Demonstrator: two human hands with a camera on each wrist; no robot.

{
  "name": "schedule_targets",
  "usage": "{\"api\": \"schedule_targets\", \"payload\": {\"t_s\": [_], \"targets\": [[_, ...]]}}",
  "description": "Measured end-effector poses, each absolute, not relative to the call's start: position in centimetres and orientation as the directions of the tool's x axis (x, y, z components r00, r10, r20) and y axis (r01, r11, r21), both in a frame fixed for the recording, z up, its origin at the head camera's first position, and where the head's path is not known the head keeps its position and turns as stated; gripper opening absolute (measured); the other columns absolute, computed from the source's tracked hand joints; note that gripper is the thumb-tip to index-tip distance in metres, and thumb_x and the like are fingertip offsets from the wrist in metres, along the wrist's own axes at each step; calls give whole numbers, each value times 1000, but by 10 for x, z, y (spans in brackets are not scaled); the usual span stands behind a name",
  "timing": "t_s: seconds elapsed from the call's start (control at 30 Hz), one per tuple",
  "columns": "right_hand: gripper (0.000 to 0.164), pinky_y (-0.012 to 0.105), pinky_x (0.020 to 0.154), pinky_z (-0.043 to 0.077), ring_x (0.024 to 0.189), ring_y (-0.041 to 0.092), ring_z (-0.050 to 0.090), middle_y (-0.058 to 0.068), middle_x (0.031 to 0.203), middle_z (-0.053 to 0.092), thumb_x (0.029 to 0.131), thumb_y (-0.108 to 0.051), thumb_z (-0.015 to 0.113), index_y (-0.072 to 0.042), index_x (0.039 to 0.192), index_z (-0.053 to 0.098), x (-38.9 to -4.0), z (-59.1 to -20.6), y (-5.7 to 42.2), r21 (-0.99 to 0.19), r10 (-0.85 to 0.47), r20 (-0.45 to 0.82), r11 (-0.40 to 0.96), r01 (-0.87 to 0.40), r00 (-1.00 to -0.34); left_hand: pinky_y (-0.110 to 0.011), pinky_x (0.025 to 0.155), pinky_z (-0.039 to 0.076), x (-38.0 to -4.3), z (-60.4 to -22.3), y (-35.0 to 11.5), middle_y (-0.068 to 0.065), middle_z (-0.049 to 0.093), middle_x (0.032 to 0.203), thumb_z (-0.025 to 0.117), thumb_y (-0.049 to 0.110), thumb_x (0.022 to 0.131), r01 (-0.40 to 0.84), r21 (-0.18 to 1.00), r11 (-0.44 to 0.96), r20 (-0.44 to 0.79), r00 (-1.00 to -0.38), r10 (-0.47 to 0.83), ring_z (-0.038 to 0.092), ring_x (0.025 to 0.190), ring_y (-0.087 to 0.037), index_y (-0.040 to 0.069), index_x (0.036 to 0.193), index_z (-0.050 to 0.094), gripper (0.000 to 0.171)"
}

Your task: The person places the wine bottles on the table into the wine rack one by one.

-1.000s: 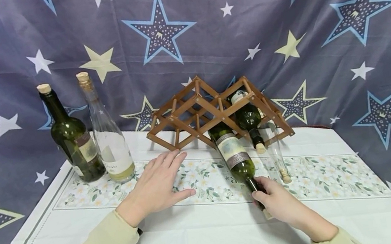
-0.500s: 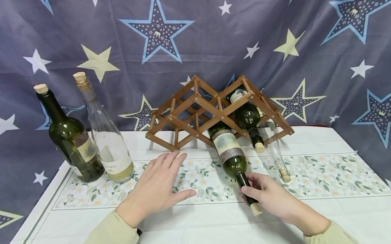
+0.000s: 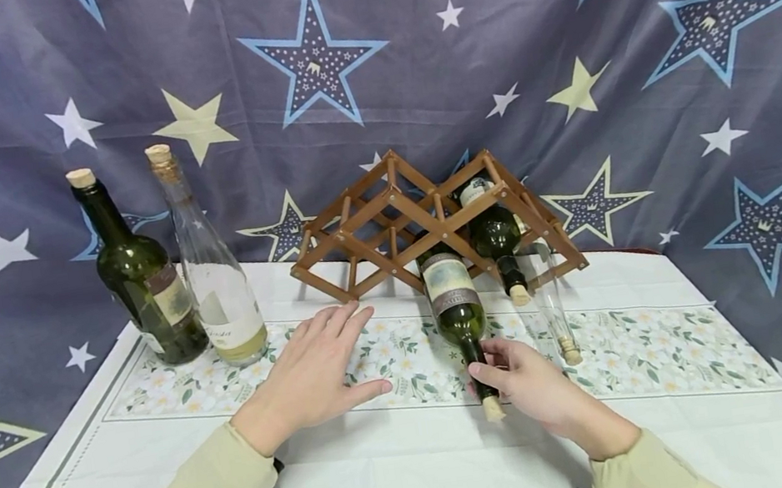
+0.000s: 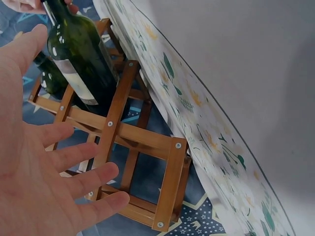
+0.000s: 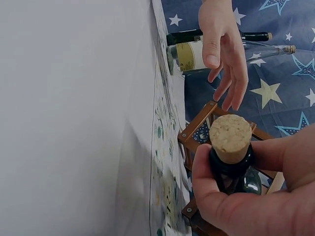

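My right hand [image 3: 533,383] grips the neck of a green wine bottle [image 3: 453,294] just behind its cork [image 5: 230,137]. The base of that bottle lies inside a lower middle opening of the brown wooden wine rack [image 3: 444,229], and its neck points toward me. My left hand [image 3: 315,373] is held with fingers spread in front of the rack's left side, holding nothing. In the left wrist view the same hand [image 4: 54,172] shows its palm, with the rack behind the fingers. Another dark green bottle [image 3: 495,232] rests in the rack further right, cork toward me.
A clear glass bottle [image 3: 552,304] lies at the rack's lower right. Upright on the left stand a corked green bottle [image 3: 141,273] and a clear bottle [image 3: 222,294] with a white label. A floral runner [image 3: 649,349] crosses the white table; a star-patterned curtain [image 3: 407,47] hangs behind.
My right hand has swung the gripped bottle's neck leftward, so the bottle now points more straight out of the rack. The left hand has stayed in place.
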State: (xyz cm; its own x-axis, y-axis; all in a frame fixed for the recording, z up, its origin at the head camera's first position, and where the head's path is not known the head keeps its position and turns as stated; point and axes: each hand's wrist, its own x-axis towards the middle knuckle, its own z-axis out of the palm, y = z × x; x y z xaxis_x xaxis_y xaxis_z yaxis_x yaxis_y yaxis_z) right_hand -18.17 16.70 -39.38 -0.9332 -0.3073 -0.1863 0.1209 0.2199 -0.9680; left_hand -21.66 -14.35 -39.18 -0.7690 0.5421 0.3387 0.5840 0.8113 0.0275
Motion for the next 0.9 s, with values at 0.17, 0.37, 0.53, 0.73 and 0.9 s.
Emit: {"api": "schedule_targets", "payload": {"t_s": [0.17,0.37,0.53,0.73,0.9], "targets": [[57,29,71,49,98,25,64,24,119,58,103,-18,56,9,147,31,-185,-395,163,-967,-282,-189,222,128,-941,-56,105,35,-216,-392,-143,-11,34,157,36,88,82,588,29,808,337,-767,546,37,137,-34,16,158,32,104],[50,29,70,48,95,24,62,24,117,59,102,-19,57,7,141,41,-188,-395,160,-970,-288,-175,212,116,-941,-56,103,37,-215,-392,-142,-12,36,156,37,87,82,595,27,803,339,-761,553,39,136,-34,16,157,34,103],[46,27,68,46,95,26,63,22,114,57,102,-19,58,5,138,45,-192,-395,156,-972,-271,-174,203,120,-947,-56,103,38,-215,-392,-142,-12,36,155,37,87,82,594,24,804,345,-760,550,40,135,-33,15,156,36,103],[56,27,69,45,97,23,65,17,113,54,102,-18,57,6,147,35,-199,-396,149,-971,-209,-180,194,140,-961,-56,104,37,-216,-392,-143,-12,36,155,36,87,83,593,26,805,342,-761,550,39,136,-33,16,157,34,103],[55,26,66,46,93,23,66,17,113,53,102,-18,58,9,145,36,-204,-395,144,-975,-195,-169,175,135,-966,-56,104,37,-215,-391,-143,-12,36,155,37,87,83,589,26,808,338,-766,547,39,136,-33,16,157,34,103]]}}
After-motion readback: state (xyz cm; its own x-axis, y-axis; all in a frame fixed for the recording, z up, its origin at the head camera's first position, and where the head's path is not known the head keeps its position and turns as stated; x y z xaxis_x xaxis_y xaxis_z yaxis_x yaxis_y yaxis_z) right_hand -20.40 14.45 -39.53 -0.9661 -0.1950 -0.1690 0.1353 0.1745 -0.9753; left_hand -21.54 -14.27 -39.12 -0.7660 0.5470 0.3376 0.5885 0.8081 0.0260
